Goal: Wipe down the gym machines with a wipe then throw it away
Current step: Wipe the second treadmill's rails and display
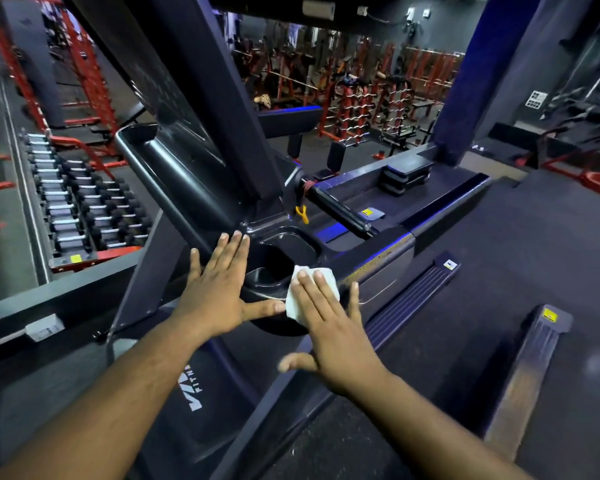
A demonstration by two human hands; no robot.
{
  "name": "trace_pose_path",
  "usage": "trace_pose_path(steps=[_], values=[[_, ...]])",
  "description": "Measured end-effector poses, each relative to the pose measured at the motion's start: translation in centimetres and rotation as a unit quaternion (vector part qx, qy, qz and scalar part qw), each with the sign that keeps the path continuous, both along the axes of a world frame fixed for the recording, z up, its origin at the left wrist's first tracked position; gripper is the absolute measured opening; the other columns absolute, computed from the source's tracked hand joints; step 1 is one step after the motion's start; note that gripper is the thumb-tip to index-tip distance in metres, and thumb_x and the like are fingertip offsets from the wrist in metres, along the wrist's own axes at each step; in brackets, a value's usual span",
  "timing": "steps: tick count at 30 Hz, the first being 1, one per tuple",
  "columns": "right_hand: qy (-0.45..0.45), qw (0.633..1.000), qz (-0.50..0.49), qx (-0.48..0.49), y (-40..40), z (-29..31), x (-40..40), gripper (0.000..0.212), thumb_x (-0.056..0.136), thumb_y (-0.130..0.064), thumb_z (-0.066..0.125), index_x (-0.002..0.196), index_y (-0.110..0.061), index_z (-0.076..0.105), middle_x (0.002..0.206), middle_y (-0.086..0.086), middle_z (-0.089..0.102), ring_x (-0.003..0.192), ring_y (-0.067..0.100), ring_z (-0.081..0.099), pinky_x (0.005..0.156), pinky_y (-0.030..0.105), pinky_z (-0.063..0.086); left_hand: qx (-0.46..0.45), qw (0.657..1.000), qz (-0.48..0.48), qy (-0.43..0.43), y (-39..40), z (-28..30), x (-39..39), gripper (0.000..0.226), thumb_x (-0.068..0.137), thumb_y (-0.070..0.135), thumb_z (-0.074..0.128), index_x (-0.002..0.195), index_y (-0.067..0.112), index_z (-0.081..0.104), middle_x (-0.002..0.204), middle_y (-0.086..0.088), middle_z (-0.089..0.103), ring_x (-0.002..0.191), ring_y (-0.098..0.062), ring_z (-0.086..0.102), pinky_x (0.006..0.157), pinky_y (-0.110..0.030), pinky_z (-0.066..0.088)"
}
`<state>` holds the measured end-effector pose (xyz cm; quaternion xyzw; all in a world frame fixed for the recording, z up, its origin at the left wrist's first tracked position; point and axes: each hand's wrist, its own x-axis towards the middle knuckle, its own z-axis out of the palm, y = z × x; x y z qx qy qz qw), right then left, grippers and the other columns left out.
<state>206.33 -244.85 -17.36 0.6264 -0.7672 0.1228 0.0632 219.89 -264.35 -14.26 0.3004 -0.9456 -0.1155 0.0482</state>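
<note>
Nearest the camera, two bare forearms reach forward over the treadmill belt (222, 403), which carries a white brand mark. The right hand (329, 327) lies flat with fingers straight and spread, pressing the white wipe (305, 299) onto the near rim of the treadmill console tray (378, 261); nothing is curled round the wipe, it is only pinned under the fingers and palm. The left hand (219, 289) is also flat and open, fingers straight, resting on the console's sloping edge just left of the cup holder (274, 268), its thumb reaching toward the wipe and almost touching it.

The wipe sits at the right edge of the cup holder, under the right hand, so that hand is the one placed to carry the stroke. The console's long axis runs from near left up to far right, and the unwiped run of it, as far as I can judge, lies that way along the side rail. The cup holder looks empty, though its depth is dark.

Beyond, a black handlebar (340, 209) with a yellow safety clip (302, 213) hanging beside it.
</note>
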Motion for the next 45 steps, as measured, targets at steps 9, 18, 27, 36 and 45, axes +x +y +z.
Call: trace_pose_path(steps=[9,18,27,36,45], values=[[-0.081,0.982,-0.094,-0.144,0.5,-4.6,-3.8,0.109,0.086,-0.085,0.024,0.162,-0.011,-0.001,0.170,0.003,-0.011,0.156,0.025,-0.009,0.120,0.064,-0.010,-0.010,1.000,-0.004,0.006,0.1,0.1,0.1,0.147,0.049,0.112,0.011,0.160,0.022,-0.021,0.167,0.005,-0.026,0.150,-0.010,-0.031,0.122,-0.058,-0.017],[-0.164,0.951,-0.158,-0.209,-0.1,-10.5,-0.5,0.085,0.100,-0.070,0.021,0.158,-0.024,-0.020,0.167,-0.002,-0.022,0.156,0.023,-0.012,0.122,0.061,0.002,-0.014,1.000,-0.001,0.023,0.7,0.0,0.3,0.134,0.064,0.101,0.027,0.162,0.020,-0.015,0.170,0.004,-0.019,0.152,-0.011,-0.028,0.123,-0.057,-0.015],[-0.093,0.960,-0.122,-0.236,-2.0,-10.3,3.7,0.105,0.094,-0.077,0.027,0.157,-0.006,-0.017,0.166,0.017,-0.020,0.155,0.036,-0.010,0.122,0.060,0.000,-0.028,0.999,-0.004,0.026,0.7,0.1,0.2,0.133,0.066,0.100,0.027,0.163,0.018,-0.010,0.171,0.001,-0.014,0.154,-0.013,-0.023,0.122,-0.054,-0.016],[-0.113,0.981,-0.110,-0.117,-1.0,-0.6,-3.6,0.123,0.069,-0.099,0.020,0.160,-0.017,0.021,0.168,0.001,0.017,0.157,0.017,0.000,0.120,0.064,-0.008,-0.087,0.995,-0.056,0.015,1.1,0.5,-0.4,0.122,0.072,0.098,0.015,0.163,0.021,-0.010,0.170,0.002,-0.019,0.152,-0.010,-0.027,0.120,-0.059,-0.019],[-0.088,0.989,-0.108,-0.048,0.9,0.7,-12.2,0.122,0.067,-0.101,0.014,0.162,-0.024,0.013,0.170,-0.007,0.008,0.154,0.006,-0.007,0.118,0.068,-0.006,-0.155,0.978,-0.133,-0.032,5.3,2.2,-5.8,0.101,0.077,0.072,0.008,0.164,0.022,-0.001,0.171,0.001,-0.013,0.156,-0.012,-0.018,0.119,-0.062,-0.019]])
